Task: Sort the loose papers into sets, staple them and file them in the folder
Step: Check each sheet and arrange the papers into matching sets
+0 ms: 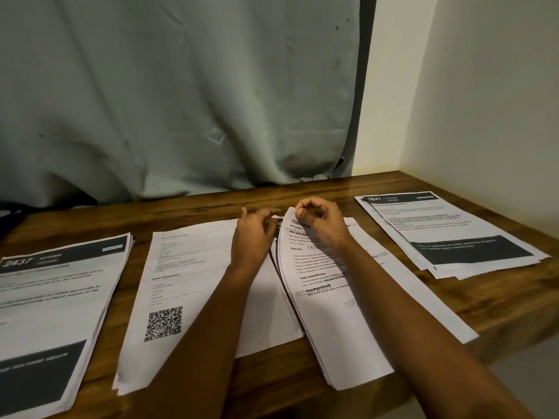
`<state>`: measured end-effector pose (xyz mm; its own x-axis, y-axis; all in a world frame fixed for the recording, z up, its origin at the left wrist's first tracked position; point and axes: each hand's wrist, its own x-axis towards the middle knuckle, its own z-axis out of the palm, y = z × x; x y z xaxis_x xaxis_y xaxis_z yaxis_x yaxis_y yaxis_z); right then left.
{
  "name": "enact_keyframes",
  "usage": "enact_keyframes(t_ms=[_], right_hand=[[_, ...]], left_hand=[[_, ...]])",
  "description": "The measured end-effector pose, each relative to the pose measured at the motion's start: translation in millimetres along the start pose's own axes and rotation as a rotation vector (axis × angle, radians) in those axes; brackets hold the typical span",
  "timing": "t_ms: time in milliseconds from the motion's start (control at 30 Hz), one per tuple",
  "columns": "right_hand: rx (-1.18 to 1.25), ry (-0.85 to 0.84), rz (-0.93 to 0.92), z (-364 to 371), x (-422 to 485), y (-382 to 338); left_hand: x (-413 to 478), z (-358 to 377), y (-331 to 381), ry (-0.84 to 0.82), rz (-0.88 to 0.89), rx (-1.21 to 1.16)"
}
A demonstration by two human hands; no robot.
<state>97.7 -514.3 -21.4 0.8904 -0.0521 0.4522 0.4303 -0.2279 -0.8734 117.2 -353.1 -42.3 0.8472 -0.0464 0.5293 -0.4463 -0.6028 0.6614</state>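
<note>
Sorting is part done. Four piles lie on the wooden table (499,297): 2437 pile (57,297) nearest, QR-code sheets (187,282), middle stack (348,328), 2641 pile (447,234) farthest. No stapler or folder is seen. The right hand (320,217) pinches the middle stack's top sheet (302,258) at its far corner. The left hand (255,234) lies beside it, fingers loosely apart, grip unclear.

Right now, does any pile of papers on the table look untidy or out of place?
Yes. The right pile, headed 2641, is fanned out, its sheets askew. The right hand pinches a lifted sheet of the middle pile.
</note>
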Motion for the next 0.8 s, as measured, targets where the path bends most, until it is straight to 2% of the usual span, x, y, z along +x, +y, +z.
enact_keyframes(t_ms=[467, 800], right_hand=[[0.022, 0.002, -0.059, -2.8, 0.6, -1.7], [0.02, 0.003, -0.065, -0.5, -1.2, -3.4]], left_hand=[[-7.7, -8.0, 12.3, 0.065, -0.006, 0.044], [-6.6, -9.5, 16.2, 0.1, 0.056, 0.127]])
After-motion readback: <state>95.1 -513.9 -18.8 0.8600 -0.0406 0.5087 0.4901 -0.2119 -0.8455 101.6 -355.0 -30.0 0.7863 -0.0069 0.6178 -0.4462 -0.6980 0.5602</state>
